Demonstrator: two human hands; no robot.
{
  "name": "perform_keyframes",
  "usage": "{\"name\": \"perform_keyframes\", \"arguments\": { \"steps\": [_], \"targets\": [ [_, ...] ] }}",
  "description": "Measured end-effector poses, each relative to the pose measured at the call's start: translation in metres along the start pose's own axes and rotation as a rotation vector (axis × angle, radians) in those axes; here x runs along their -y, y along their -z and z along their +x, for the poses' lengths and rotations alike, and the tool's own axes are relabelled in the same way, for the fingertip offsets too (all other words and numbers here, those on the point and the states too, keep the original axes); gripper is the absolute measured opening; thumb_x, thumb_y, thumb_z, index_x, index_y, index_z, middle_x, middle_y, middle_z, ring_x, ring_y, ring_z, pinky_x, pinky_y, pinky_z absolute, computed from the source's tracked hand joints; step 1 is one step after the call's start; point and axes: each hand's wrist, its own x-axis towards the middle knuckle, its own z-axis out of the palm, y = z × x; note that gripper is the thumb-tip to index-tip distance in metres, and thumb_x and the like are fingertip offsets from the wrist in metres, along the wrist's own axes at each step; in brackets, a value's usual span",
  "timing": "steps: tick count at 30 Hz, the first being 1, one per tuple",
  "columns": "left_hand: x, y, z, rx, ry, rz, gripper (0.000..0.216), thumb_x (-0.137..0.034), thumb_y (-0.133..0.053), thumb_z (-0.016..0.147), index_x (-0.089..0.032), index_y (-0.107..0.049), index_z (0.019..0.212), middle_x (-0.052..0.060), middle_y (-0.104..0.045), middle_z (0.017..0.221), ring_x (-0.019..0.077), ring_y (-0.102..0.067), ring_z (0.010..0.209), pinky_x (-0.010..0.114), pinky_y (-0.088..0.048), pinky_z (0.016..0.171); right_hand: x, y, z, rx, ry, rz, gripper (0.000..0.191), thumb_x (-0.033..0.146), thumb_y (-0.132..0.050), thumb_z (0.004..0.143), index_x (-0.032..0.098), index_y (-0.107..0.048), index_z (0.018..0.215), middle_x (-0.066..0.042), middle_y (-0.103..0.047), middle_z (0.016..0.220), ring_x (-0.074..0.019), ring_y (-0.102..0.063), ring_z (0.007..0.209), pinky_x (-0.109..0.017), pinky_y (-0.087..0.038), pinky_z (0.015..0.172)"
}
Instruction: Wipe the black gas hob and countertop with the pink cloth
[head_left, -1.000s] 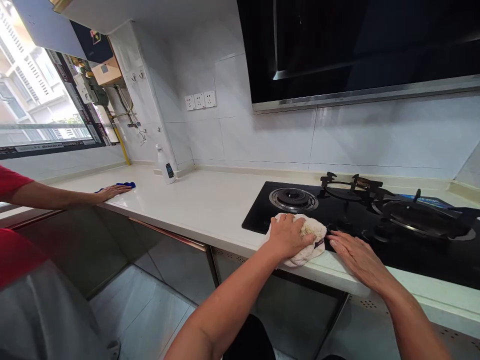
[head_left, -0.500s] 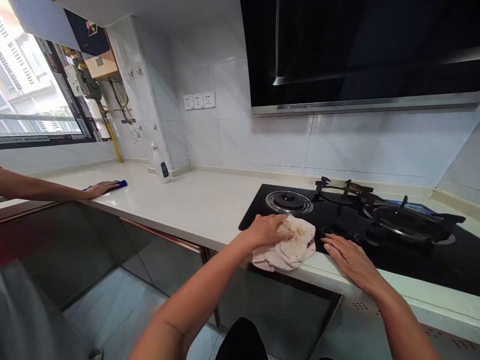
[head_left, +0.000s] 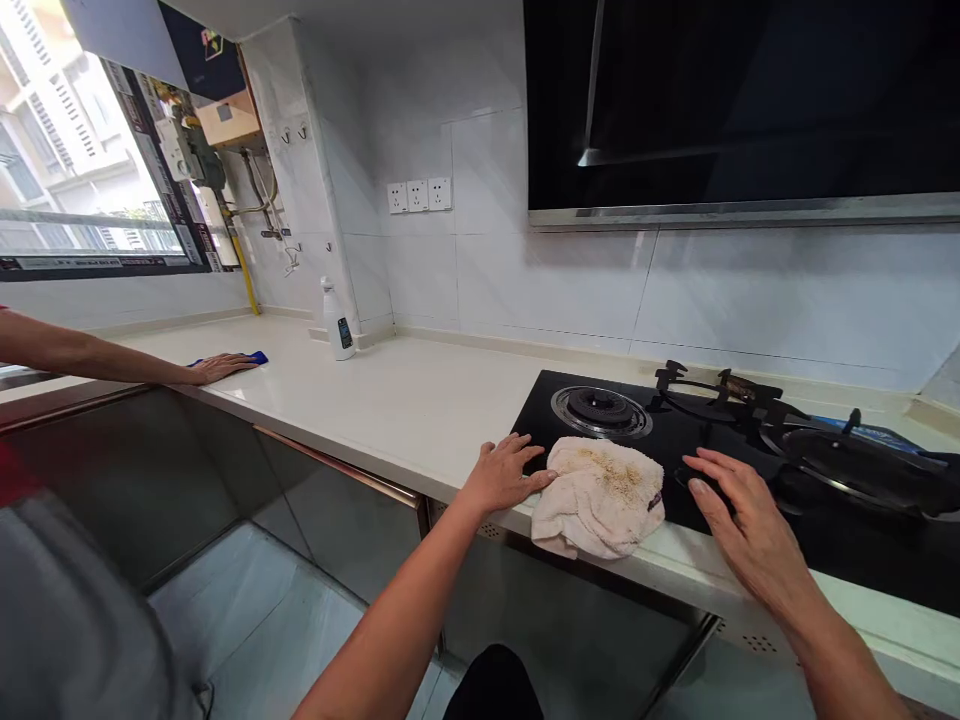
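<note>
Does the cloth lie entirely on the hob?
No, the cloth extends past the front edge of the hob onto the counter.

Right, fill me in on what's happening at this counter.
A crumpled, brown-speckled pale cloth lies across the front edge of the stove and the counter. The person's left hand is spread at the cloth's left edge; the right hand is over the stove on the other side, apart from the cloth and holding nothing. Farther left, a co-worker's hand rests on a blue cloth, and a white spray bottle stands towards the back.
</note>
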Motion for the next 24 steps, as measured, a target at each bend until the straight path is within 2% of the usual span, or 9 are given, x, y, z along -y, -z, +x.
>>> {"name": "perform_keyframes", "arguments": {
  "steps": [2, 5, 8, 12, 16, 18, 20, 24],
  "targets": [
    [-0.002, 0.003, -0.002, 0.004, 0.021, -0.037, 0.060, -0.067, -0.048, 0.101, -0.030, -0.057, 0.147, 0.010, -0.045, 0.164, 0.0294, -0.038, 0.154, 0.057, -0.032, 0.121, 0.026, -0.017, 0.010, 0.061, 0.049, -0.024, 0.052, 0.059, -0.039, 0.101, 0.028, -0.066, 0.132, -0.012, -0.056, 0.149, -0.0313, -0.049, 0.139, -0.054, -0.037, 0.117],
    [-0.002, 0.006, -0.004, -0.006, 0.044, -0.072, 0.058, -0.066, -0.048, 0.101, -0.029, -0.058, 0.146, 0.009, -0.048, 0.162, 0.0275, -0.038, 0.154, 0.054, -0.031, 0.122, 0.061, -0.054, 0.019, 0.239, 0.058, -0.108, 0.052, 0.058, -0.037, 0.101, 0.030, -0.067, 0.132, -0.010, -0.059, 0.148, -0.0322, -0.051, 0.136, -0.057, -0.039, 0.113],
    [-0.001, 0.005, -0.004, -0.029, 0.054, -0.093, 0.056, -0.063, -0.046, 0.103, -0.029, -0.058, 0.146, 0.007, -0.051, 0.160, 0.0255, -0.040, 0.153, 0.051, -0.032, 0.122, 0.079, -0.079, 0.018, 0.345, 0.015, -0.184, 0.050, 0.057, -0.038, 0.101, 0.032, -0.065, 0.136, -0.007, -0.060, 0.147, -0.0332, -0.049, 0.138, -0.060, -0.037, 0.112],
    [0.003, 0.003, -0.005, -0.050, 0.046, -0.118, 0.055, -0.064, -0.045, 0.103, -0.030, -0.059, 0.144, 0.007, -0.052, 0.159, 0.0248, -0.042, 0.152, 0.049, -0.033, 0.121, 0.083, -0.075, 0.008, 0.378, -0.009, -0.209, 0.053, 0.062, -0.044, 0.098, 0.030, -0.063, 0.135, -0.009, -0.055, 0.151, -0.0349, -0.046, 0.140, -0.058, -0.038, 0.110],
    [0.007, 0.000, -0.003, -0.068, 0.030, -0.129, 0.053, -0.061, -0.044, 0.104, -0.030, -0.059, 0.143, 0.007, -0.054, 0.158, 0.0243, -0.043, 0.151, 0.048, -0.033, 0.122, 0.098, -0.071, 0.014, 0.404, -0.070, -0.231, 0.053, 0.066, -0.045, 0.097, 0.027, -0.065, 0.126, -0.013, -0.058, 0.142, -0.0370, -0.049, 0.132, -0.060, -0.038, 0.107],
    [0.010, -0.002, -0.001, -0.075, 0.026, -0.145, 0.048, -0.055, -0.042, 0.106, -0.030, -0.060, 0.142, 0.006, -0.056, 0.156, 0.0234, -0.045, 0.150, 0.048, -0.033, 0.122, 0.114, -0.080, 0.026, 0.445, -0.101, -0.245, 0.056, 0.067, -0.040, 0.099, 0.024, -0.064, 0.124, -0.016, -0.058, 0.138, -0.0394, -0.048, 0.129, -0.063, -0.037, 0.105],
    [0.014, -0.003, 0.002, -0.102, 0.041, -0.201, 0.043, -0.047, -0.038, 0.108, -0.029, -0.061, 0.140, 0.005, -0.060, 0.152, 0.0221, -0.050, 0.145, 0.045, -0.036, 0.121, 0.131, -0.096, 0.039, 0.500, -0.073, -0.240, 0.058, 0.063, -0.033, 0.103, 0.022, -0.061, 0.133, -0.017, -0.055, 0.143, -0.0408, -0.045, 0.132, -0.066, -0.033, 0.107],
    [0.021, -0.001, 0.005, -0.205, 0.102, -0.386, 0.045, -0.038, -0.033, 0.107, -0.023, -0.062, 0.137, 0.008, -0.068, 0.141, 0.0209, -0.063, 0.131, 0.037, -0.046, 0.114, 0.149, -0.123, 0.056, 0.554, 0.025, -0.195, 0.057, 0.054, -0.022, 0.107, 0.030, -0.046, 0.153, -0.009, -0.041, 0.164, -0.0378, -0.032, 0.147, -0.066, -0.023, 0.116]
  ]
}}
